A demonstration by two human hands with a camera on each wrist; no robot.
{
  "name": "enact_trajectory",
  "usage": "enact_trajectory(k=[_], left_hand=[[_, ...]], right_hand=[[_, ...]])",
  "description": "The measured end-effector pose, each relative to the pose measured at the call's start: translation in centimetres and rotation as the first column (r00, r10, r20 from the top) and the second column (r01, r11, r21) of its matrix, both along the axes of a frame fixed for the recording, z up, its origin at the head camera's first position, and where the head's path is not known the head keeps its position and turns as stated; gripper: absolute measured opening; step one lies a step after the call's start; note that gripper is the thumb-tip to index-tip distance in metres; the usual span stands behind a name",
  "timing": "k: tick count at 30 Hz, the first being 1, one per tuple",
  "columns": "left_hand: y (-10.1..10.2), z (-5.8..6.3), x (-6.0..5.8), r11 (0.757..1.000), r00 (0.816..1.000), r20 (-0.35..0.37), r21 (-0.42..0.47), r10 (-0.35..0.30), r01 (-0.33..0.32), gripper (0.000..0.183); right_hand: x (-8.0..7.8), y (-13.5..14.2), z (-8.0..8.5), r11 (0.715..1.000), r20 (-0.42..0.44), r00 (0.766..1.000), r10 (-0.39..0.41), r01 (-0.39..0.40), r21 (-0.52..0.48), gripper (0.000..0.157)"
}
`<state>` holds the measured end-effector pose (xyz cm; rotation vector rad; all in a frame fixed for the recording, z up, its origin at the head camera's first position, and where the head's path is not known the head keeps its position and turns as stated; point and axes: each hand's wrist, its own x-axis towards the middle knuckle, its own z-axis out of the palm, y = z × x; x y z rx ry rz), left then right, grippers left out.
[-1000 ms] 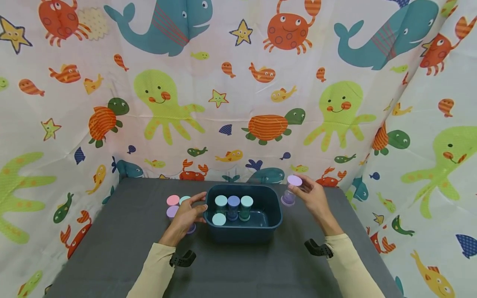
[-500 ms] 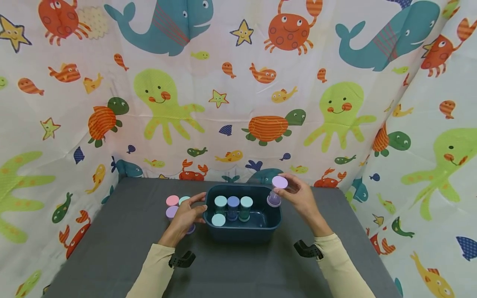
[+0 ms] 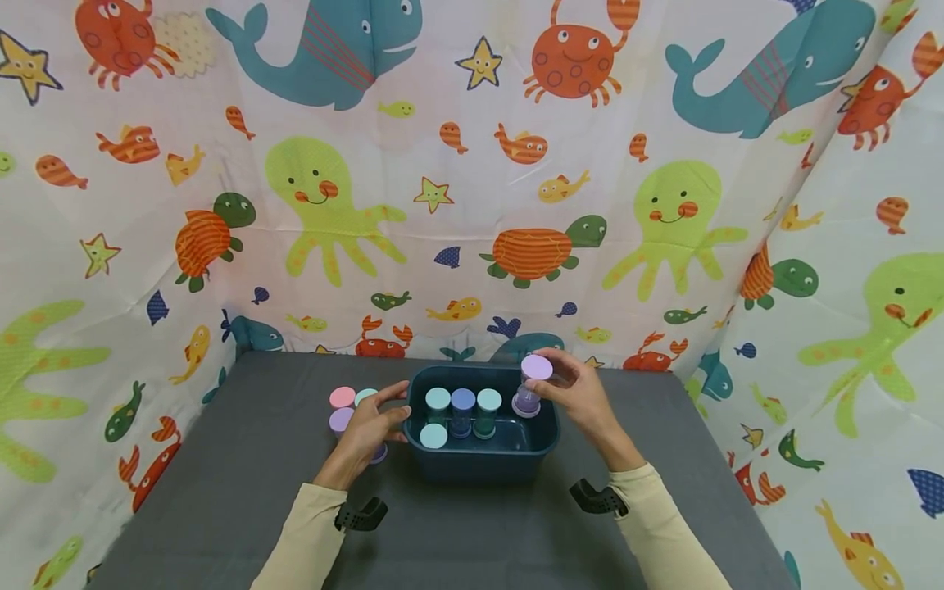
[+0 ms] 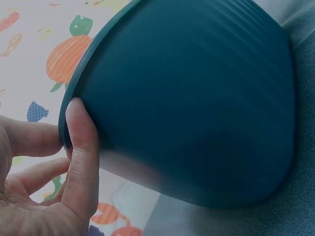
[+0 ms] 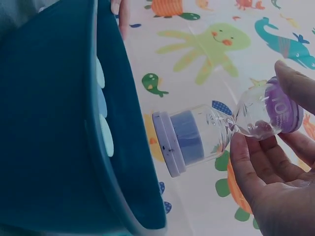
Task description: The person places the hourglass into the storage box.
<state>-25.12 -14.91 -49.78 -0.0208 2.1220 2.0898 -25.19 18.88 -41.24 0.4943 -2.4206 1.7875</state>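
My right hand pinches a purple-capped sand timer near its upper end, over the right part of a dark teal plastic bin. In the right wrist view, the clear timer shows purple sand in the bulb away from the hand and "10" on the gripped cap. At the bin's left end, my left hand holds the rim, one digit lying against the outer wall in the left wrist view. Inside the bin stand several timers, among them a blue-violet one and a mint-capped one.
Left of the bin, partly behind my left hand, more timers stand on the grey table: a pink-capped one, a lilac one and a mint one. A sea-animal print curtain surrounds the table.
My right hand has carried the purple timer leftward from beside the bin's right end to over its inside. The left hand keeps its place on the rim.
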Motion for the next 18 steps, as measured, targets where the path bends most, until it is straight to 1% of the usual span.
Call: enact_trajectory(k=[3, 7, 12, 14, 18], left_hand=[[0.1, 0.0, 0.0, 1.000, 1.000, -0.002, 0.007, 0.004, -0.004, 0.049], [0.1, -0.1, 0.0, 1.000, 1.000, -0.008, 0.007, 0.001, -0.001, 0.050], [0.1, -0.1, 0.0, 1.000, 1.000, -0.012, 0.000, -0.006, 0.006, 0.050], [0.1, 0.0, 0.0, 1.000, 1.000, -0.005, 0.000, 0.001, -0.001, 0.049], [0.1, 0.0, 0.0, 1.000, 1.000, -0.004, -0.001, 0.004, -0.004, 0.050]], right_hand=[[0.1, -0.3, -0.2, 1.000, 0.017, 1.000, 0.010, -0.010, -0.005, 0.049], [0.2, -0.8, -0.7, 1.000, 0.032, 0.999, 0.029, -0.029, -0.006, 0.048], [0.2, -1.5, -1.2, 0.997, 0.032, 0.996, 0.077, -0.077, -0.020, 0.046], [0.2, -1.8, -1.3, 0.995, 0.031, 0.995, 0.098, -0.097, -0.023, 0.047], [0.1, -2.3, -1.7, 0.992, 0.014, 0.991, 0.130, -0.129, -0.007, 0.045]])
